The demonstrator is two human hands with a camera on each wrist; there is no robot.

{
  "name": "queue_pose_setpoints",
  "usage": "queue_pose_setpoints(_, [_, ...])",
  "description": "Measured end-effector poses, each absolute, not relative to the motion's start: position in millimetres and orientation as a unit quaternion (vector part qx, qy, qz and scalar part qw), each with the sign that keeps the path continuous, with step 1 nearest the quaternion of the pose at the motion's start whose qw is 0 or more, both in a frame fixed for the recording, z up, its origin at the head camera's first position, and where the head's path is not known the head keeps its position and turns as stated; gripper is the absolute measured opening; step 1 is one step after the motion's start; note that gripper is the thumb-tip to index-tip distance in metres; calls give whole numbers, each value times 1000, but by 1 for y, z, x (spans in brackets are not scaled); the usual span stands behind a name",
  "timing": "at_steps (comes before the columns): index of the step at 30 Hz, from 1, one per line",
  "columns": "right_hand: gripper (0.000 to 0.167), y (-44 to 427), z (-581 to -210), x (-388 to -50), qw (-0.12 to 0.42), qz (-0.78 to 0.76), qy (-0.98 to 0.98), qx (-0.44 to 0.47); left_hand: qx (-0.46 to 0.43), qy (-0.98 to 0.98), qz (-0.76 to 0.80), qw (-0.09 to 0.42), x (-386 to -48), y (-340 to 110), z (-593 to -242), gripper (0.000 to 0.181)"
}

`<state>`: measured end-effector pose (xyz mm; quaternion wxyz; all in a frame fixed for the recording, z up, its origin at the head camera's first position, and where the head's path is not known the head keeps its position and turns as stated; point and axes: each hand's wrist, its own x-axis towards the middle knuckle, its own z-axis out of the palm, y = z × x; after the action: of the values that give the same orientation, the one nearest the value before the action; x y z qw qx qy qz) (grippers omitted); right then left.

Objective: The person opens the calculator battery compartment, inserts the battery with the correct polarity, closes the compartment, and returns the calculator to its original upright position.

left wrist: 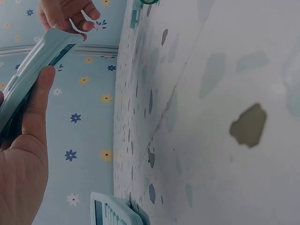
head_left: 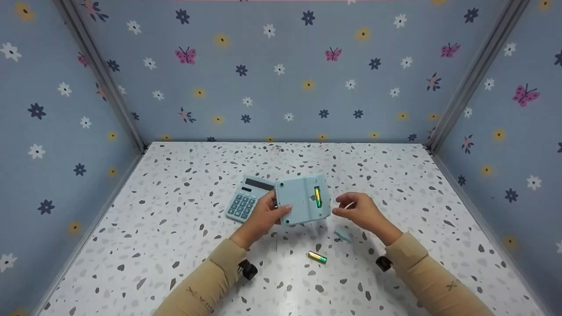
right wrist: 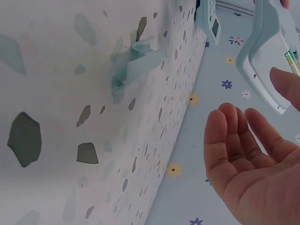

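Observation:
My left hand (head_left: 262, 216) grips a light blue calculator (head_left: 294, 199) by its left edge, thumb on the back, which faces up. In its uncovered battery slot lies a green and gold battery (head_left: 318, 196). Just off the calculator's right edge is my right hand (head_left: 363, 213), fingers loosely bent and holding nothing; the right wrist view shows a gap between this hand (right wrist: 253, 173) and the calculator (right wrist: 265, 51). Below it on the table lies a small light blue battery cover (head_left: 343, 234). A second battery (head_left: 317, 257) lies loose nearer the front.
Another light blue calculator (head_left: 242, 202) lies keys up on the speckled table (head_left: 184, 245), partly behind the held one and my left hand. Flower-patterned walls (head_left: 281, 87) stand at the back and both sides.

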<state>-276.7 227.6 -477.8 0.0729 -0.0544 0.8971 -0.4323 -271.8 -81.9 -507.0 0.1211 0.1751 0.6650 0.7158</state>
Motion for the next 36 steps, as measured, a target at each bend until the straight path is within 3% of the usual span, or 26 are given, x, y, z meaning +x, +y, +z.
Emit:
queue_pose_setpoints(13, [48, 235, -484, -276, 106, -384, 916, -54, 166, 673, 710, 124, -271, -83, -505, 61])
queue_pose_setpoints(36, [39, 246, -497, -272, 166, -313, 930, -98, 167, 668, 713, 129, -271, -86, -506, 60])
